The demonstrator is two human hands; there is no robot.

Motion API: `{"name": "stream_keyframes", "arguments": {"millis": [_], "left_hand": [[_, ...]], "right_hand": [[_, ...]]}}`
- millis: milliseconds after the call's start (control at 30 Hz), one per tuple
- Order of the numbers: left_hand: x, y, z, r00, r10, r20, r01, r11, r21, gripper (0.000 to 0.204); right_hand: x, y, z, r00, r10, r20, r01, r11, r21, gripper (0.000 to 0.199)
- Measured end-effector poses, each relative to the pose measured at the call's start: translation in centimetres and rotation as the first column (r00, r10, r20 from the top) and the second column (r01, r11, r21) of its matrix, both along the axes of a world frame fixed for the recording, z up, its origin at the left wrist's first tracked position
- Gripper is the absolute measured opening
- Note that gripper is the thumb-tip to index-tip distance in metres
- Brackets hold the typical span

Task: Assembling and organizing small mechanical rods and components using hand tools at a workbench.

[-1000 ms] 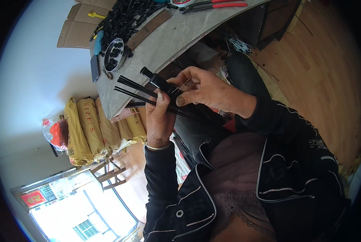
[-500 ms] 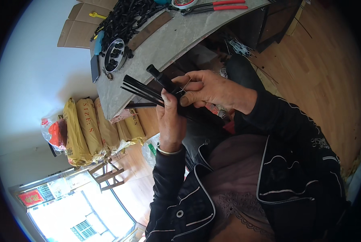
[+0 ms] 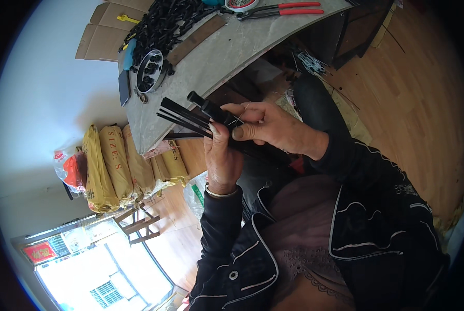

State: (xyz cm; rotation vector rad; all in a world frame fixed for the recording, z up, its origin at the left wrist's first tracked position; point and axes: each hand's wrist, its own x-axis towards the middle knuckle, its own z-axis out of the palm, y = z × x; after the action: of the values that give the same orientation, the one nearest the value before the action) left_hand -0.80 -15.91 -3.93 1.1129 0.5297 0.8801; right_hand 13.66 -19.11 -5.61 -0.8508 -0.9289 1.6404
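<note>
Both hands grip one bundle of black rods (image 3: 188, 116): left hand (image 3: 222, 158) closed around it from below, right hand (image 3: 271, 127) pinching it at thumb and forefinger. Since a second ago the bundle has barely shifted. Rod tips jut toward the table (image 3: 232, 52) edge, close by. Farther off lie a bowl (image 3: 150, 72) and red pliers (image 3: 289, 9).

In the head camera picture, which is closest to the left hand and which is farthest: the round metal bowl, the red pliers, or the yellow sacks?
From the left hand:
1. Round metal bowl, up on the table's near end.
2. Yellow sacks, off to the side on the floor; nearly as close as the bowl, hard to separate.
3. Red pliers, at the table's far end.
</note>
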Motion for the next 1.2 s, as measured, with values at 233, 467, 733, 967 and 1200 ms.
{"name": "stream_keyframes", "arguments": {"millis": [233,467,733,967,1200], "left_hand": [[-0.5,0.7,-0.6,1.0,0.012,0.0,-0.012,1.0,-0.001,0.06],[0.1,0.2,0.0,0.999,0.045,-0.023,-0.045,0.999,-0.011,0.059],[0.6,0.0,-0.3,0.988,0.14,-0.058,-0.138,0.99,0.037,0.056],[1.7,0.3,-0.8,0.844,0.501,-0.192,-0.493,0.865,0.092,0.045],[2.4,-0.1,-1.0,0.823,0.535,-0.19,-0.511,0.844,0.165,0.045]], "right_hand": [[-1.2,0.3,-0.8,0.979,-0.193,0.062,0.183,0.973,0.139,0.024],[-1.0,0.5,-0.8,0.985,-0.169,0.02,0.166,0.982,0.085,0.024],[-1.0,1.4,-0.6,0.997,-0.071,-0.04,0.07,0.997,-0.018,0.035],[-0.9,1.7,-0.3,0.824,-0.456,0.337,0.339,0.872,0.354,0.042],[0.1,1.8,1.4,0.797,-0.395,0.457,0.274,0.911,0.309,0.028]]}}
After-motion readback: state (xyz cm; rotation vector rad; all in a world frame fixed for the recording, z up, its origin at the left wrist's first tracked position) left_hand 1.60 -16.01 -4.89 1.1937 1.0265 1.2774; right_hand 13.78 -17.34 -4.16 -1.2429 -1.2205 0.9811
